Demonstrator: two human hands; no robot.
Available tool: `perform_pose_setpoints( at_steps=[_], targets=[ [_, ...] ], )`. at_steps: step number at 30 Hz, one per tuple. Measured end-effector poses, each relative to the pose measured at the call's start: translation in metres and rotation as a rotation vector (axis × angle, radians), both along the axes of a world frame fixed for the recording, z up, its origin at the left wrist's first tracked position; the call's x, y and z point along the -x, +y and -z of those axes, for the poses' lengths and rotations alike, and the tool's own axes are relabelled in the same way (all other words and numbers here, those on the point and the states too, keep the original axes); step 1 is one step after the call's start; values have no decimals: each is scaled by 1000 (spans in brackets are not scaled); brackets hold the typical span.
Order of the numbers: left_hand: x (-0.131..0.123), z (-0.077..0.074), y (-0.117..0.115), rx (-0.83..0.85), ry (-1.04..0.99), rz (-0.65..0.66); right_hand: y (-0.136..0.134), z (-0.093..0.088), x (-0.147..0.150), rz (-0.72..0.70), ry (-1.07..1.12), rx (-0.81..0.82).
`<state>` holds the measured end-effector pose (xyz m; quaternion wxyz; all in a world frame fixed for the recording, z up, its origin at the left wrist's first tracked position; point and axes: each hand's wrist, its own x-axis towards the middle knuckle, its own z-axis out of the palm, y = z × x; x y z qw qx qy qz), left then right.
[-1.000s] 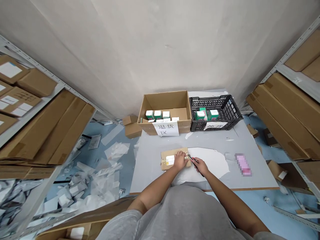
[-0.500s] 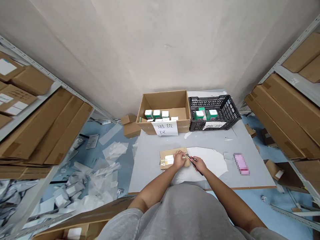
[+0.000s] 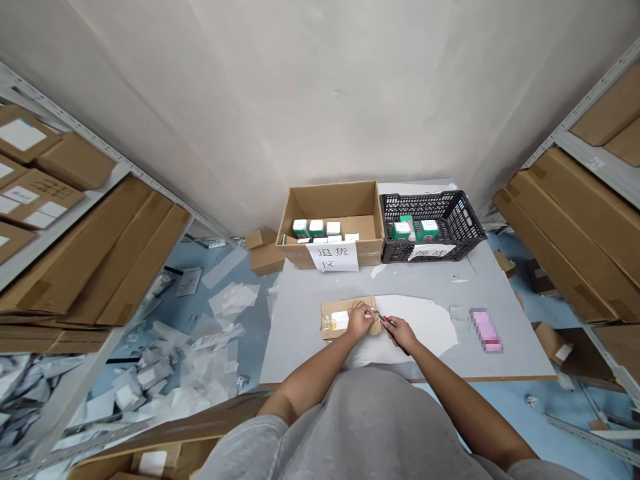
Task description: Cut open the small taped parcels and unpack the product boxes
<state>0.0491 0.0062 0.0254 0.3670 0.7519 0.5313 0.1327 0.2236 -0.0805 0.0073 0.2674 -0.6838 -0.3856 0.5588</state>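
A small, flat cardboard box [image 3: 328, 315] lies on the table, with a white label and shiny clear tape on it. My left hand [image 3: 359, 321] rests on the right end of this box, its fingers curled in and gripping there. In my right hand [image 3: 401, 333] is a black utility knife [image 3: 388, 326] with some red on it, held in closed fingers. The knife's tip points up and left toward the box's right end, close to my left fingertips. Whether the blade touches the box or tape I cannot tell.
White paper [image 3: 425, 323] lies under my right hand. Behind stand an open carton [image 3: 333, 200] and a black plastic crate [image 3: 435, 200], both with green-and-white boxes and paper signs. A blurred pink item [image 3: 486, 329] lies right. Shelves with cartons [image 3: 100, 267] flank the table; scrap paper [image 3: 185, 373] litters the floor.
The whole view has shifted slightly to the left. My left hand stays on the box, and the knife in my right hand has moved only slightly at the box's right end.
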Motion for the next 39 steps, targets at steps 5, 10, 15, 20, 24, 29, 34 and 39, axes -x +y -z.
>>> perform_pose_setpoints(
  at_steps=[5,10,15,20,24,29,34,39],
  targets=[
    [6,-1,-8,-60,54,64,-20,1,-7,-5,38,47],
    [22,-15,-12,-211,66,96,-20,-3,-7,172,39,-5],
    [66,-26,-10,-219,205,92,-8,-8,5,138,-161,-152],
    [113,-26,-5,-149,311,123,15,-11,20,23,-338,-353],
    [125,-25,-7,-173,288,168,28,-15,25,28,-401,-341],
    [121,-23,-18,-252,253,172,32,-23,25,24,-470,-215],
    [120,-22,-27,-293,201,130,36,-23,29,63,-473,-105],
    [120,-23,-27,-187,139,6,49,-25,30,36,-469,-115]
  ],
)
